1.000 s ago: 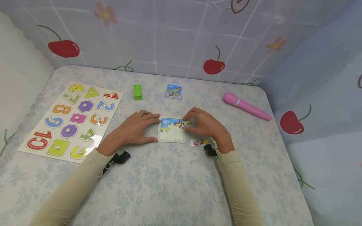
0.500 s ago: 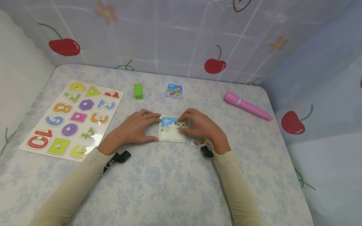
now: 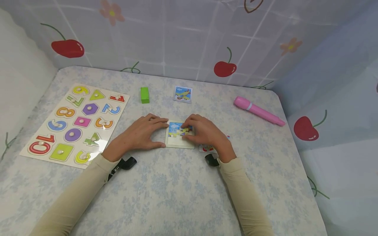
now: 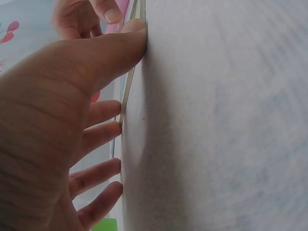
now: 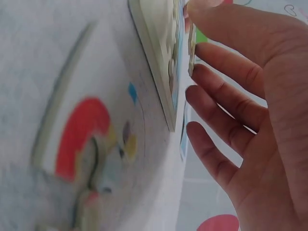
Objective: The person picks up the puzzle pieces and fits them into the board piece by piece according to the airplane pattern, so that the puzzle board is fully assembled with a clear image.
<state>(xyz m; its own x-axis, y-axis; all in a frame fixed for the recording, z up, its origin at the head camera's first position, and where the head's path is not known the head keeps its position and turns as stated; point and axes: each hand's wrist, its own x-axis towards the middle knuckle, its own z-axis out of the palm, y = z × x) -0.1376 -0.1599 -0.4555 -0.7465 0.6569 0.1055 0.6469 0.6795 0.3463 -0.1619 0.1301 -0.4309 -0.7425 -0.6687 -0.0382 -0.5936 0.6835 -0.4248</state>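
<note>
A square puzzle tray lies mid-table, with joined pieces of a blue-sky picture along its upper part and bare board below. My left hand rests at its left side, thumb by the near corner and fingers along the edge, as the left wrist view also shows. Over the tray's right half, my right hand pinches a puzzle piece between thumb and fingers; the right wrist view has it edge-on, tilted close over the tray. Loose pieces lie right of the tray, partly hidden under the right wrist.
Behind the tray is a small airplane picture card, with a green block to its left. A number-and-shape peg board covers the table's left side. A thick pink pen-shaped thing lies at the right. Cherry-print curtains surround the table.
My right hand has moved left over the tray, bringing the puzzle piece from its right edge toward the middle of the picture. The left hand stays in place.
</note>
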